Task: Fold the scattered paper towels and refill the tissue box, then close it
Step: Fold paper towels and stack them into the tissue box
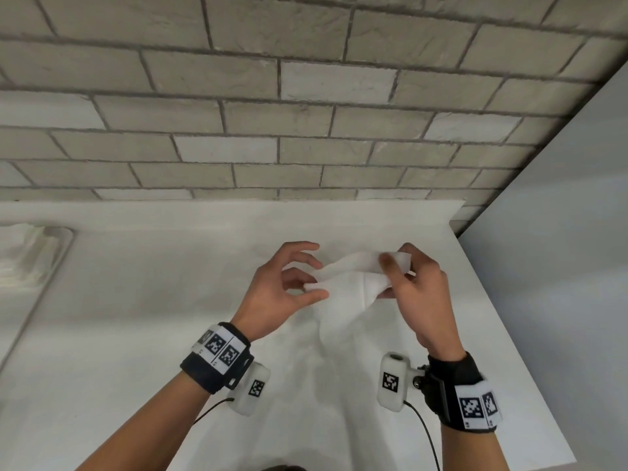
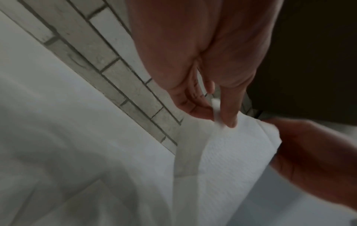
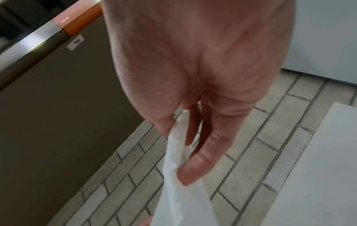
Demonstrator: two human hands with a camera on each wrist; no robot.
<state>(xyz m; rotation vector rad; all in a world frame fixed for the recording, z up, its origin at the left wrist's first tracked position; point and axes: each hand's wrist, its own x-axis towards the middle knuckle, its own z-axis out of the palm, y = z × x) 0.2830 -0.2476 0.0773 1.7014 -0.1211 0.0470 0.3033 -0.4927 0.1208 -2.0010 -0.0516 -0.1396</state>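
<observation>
I have one paper towel [image 1: 343,283] up in the air over the white table [image 1: 136,334], held between both hands, its loose lower part hanging toward the tabletop. My left hand [image 1: 282,287] pinches its left corner between thumb and fingertips, which the left wrist view shows plainly; the other fingers are spread loose. My right hand [image 1: 418,294] grips the right end, thumb curled over the top edge and fingers behind it. A crease runs down the middle of the towel, so I judge a fold is half made. I see no tissue box in any view, so I cannot say where the towel must go next. What could go wrong from here: the sheet is thin and limp, and if my two hands pull apart unevenly it may tear at a pinch or fold crooked; the left pinch sits right at the corner, so a small slip would drop that side and undo the crease. Beyond the table stands a grey brick wall [image 1: 306,113], and a textured tray or drainer [image 1: 30,256] lies at the far left edge. The wristbands carry black-and-white square codes. In the right wrist view a small white label [image 3: 75,44] sits on a dark panel, its marks too blurred to read.
</observation>
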